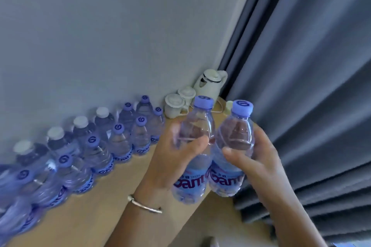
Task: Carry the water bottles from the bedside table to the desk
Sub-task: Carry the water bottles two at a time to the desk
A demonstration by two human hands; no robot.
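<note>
Two water bottles are held upright above the desk [112, 206], side by side & touching: left bottle [192, 146] is gripped by the left hand [170, 158], right bottle [233, 146] by the right hand [259, 158], fingers curled round each. Rows of bottles [96, 146] are lined up along the wall, w/ a kettle [209, 82] at the far end.

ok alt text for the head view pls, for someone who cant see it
Two hands, left and right, each hold a purple-capped water bottle, left bottle beside right bottle, above a wooden desk. Rows of bottles line the wall, with a white kettle and cups by a grey curtain.
</note>
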